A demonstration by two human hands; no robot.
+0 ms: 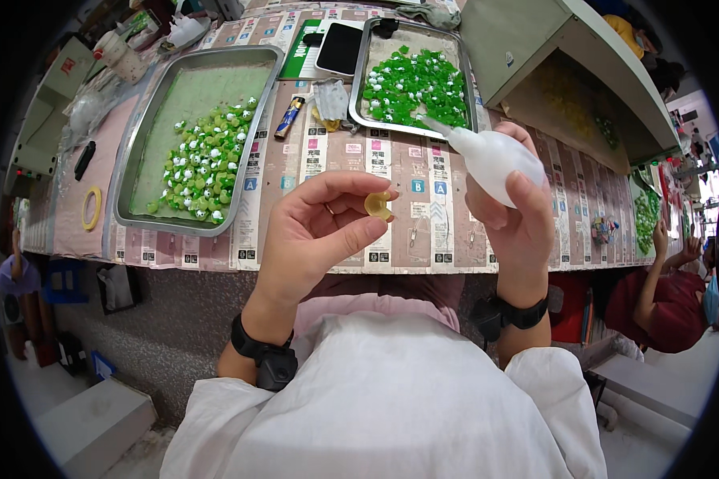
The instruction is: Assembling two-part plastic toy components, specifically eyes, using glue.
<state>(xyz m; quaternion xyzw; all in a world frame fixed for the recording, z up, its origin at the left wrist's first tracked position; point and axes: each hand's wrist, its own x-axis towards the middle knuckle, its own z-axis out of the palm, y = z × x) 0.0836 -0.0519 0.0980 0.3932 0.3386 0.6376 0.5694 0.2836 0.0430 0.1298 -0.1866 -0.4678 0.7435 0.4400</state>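
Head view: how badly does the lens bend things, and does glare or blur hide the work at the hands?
In the head view, the table's front edge bows gently and the corners go black; same view, the left hand and yellow piece read fairly clearly without obvious glare; also there, the thin nozzle of the squeeze bottle looks slightly soft.

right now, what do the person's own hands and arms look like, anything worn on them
The left hand and right hand are gloveless. Each wrist wears a black strap with a blocky, dark device. The white sleeves are short and loose. A thin ring seems to circle one of the left fingers.
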